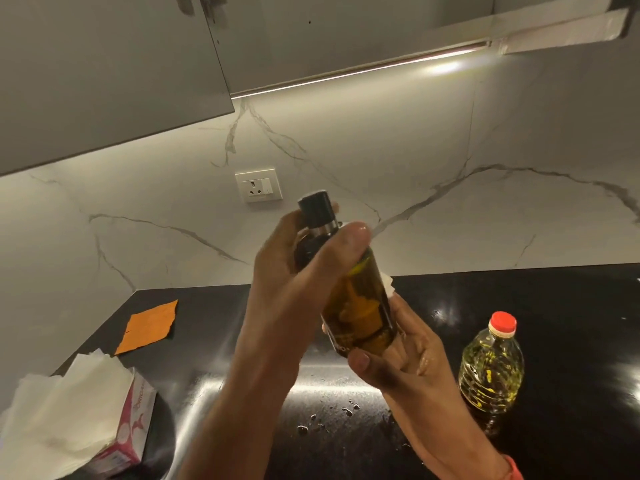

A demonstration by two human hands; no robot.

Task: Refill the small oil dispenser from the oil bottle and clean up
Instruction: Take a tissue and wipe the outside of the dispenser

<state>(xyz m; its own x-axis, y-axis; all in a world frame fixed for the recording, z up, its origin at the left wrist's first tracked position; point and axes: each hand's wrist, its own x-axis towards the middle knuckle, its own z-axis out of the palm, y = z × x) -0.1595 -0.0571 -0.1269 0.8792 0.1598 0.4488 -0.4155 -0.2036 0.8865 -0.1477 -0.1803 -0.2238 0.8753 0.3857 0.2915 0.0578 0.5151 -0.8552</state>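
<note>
Left hand (294, 258) fingers grasp the dispenser (349, 292) neck; right hand (398, 355) fingers cup its base (tissue behind)

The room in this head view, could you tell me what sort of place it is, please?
Most likely a home kitchen: a black counter under wall cabinets, a marble-look backsplash with a socket, and an oil bottle.
</note>
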